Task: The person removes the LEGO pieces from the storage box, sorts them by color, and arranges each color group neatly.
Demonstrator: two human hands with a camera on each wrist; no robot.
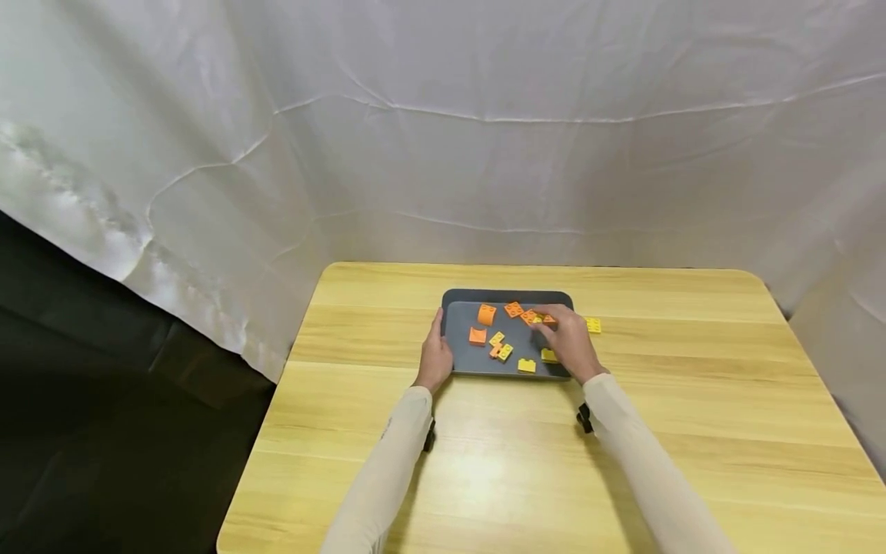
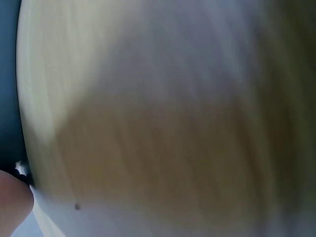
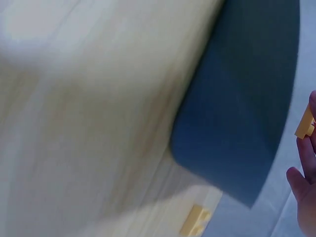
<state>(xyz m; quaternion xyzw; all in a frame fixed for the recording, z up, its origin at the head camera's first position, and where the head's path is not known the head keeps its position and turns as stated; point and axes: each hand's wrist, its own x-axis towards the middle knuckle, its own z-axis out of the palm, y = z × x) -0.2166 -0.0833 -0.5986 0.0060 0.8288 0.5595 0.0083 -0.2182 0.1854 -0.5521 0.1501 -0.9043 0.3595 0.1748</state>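
Note:
A dark grey tray [image 1: 505,295] lies on the wooden table with several orange and yellow toy building bricks in it. My left hand [image 1: 434,362] holds the tray by its left side; in the left wrist view only a bit of that hand shows at the lower left corner. Over the tray's right part, my right hand [image 1: 574,340] pinches a small yellow brick [image 3: 305,122] between thumb and fingers. Below those fingertips lie orange bricks [image 1: 514,309]. An orange curved brick [image 1: 487,314] and another orange brick [image 1: 477,336] sit further left.
A yellow brick [image 1: 593,325] lies on the table [image 1: 692,369] just outside the tray's right wall. Toward the tray's front are two yellow bricks, one of them [image 1: 527,365] near the front wall. White cloth [image 1: 526,169] hangs behind the table.

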